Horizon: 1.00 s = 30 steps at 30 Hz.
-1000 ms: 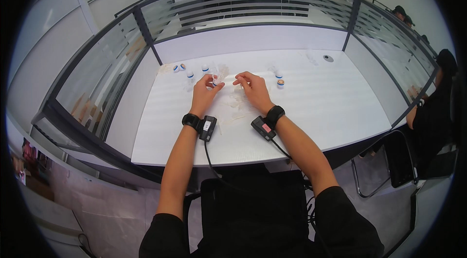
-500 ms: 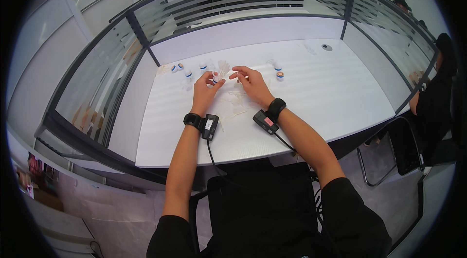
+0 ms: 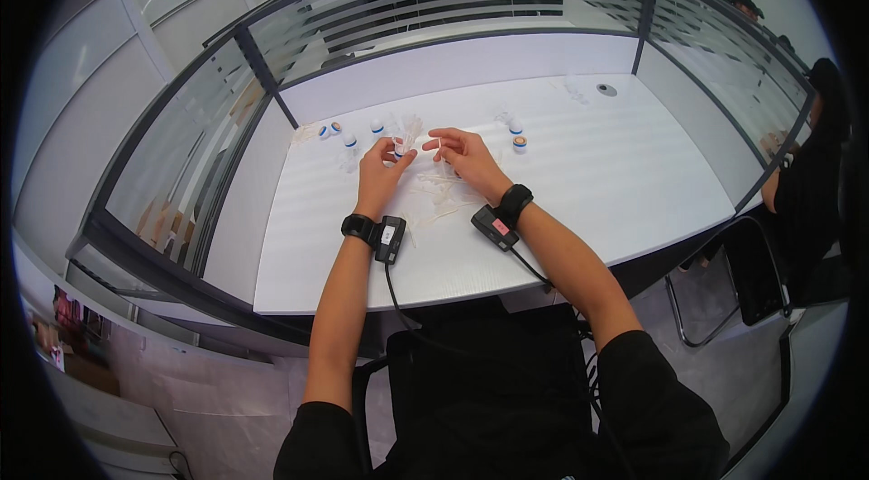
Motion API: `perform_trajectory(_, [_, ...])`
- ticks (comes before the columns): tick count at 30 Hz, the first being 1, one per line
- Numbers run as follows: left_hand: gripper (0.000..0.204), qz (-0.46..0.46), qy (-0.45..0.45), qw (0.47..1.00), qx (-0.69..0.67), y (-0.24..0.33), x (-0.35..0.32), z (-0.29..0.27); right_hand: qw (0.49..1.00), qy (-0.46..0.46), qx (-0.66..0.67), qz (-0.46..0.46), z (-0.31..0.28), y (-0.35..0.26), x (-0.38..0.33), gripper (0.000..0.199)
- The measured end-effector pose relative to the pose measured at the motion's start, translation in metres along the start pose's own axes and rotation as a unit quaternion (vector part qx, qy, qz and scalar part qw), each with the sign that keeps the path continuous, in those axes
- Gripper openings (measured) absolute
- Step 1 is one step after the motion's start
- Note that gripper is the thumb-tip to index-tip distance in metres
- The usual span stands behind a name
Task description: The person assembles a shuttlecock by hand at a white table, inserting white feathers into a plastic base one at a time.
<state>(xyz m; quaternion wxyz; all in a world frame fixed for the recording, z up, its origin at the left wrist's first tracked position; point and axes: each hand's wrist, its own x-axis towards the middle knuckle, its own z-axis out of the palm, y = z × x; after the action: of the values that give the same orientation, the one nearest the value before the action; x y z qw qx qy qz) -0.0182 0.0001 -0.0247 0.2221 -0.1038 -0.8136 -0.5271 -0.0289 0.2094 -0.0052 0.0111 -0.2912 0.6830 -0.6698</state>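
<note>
Far-left bottles: a few small white bottles (image 3: 337,130) with coloured caps stood on the white desk (image 3: 634,181), well left of the grip and untouched.
Left hand: the left hand (image 3: 383,171) was curled around a small white bottle (image 3: 399,150), pinched at the fingertips; how firmly it was held could not be told at this size.
Where the bottle was: raised just off the desk, between the two hands, slightly nearer the left one.
Right hand: the right hand (image 3: 463,154) had its fingers loosely bent and its fingertips pointed at the bottle from the right; whether they gripped anything small could not be told.
Beneath the grip: clear plastic wrappers (image 3: 434,195) lay scattered just below and toward the person.
Right of the grip: two more small bottles (image 3: 516,134) stood just beyond the right hand.
Doing it well, as a judgement: the left pinch should have kept the bottle upright and steady while the right fingertips worked at its top, low over the desk so nothing dropped would roll.
Wrists: a black band with a small device (image 3: 389,237) sat on each wrist, cables trailing back.
</note>
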Motion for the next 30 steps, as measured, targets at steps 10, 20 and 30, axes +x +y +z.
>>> perform_trajectory(10, [0.038,0.004,0.008,1.0,-0.013,-0.0009,-0.0005,0.0,0.999,0.017,0.006,0.039,0.004,-0.009,-0.0039,0.029])
perform_trajectory(20, [0.038,0.0,-0.002,1.0,-0.009,0.0035,-0.0005,0.0007,0.998,0.058,0.01,0.03,-0.0001,-0.0017,-0.0031,0.019])
perform_trajectory(30, [0.039,-0.004,-0.003,1.0,-0.014,0.0032,-0.0014,0.0014,0.997,0.071,0.021,0.036,0.0008,-0.0049,-0.0024,0.019])
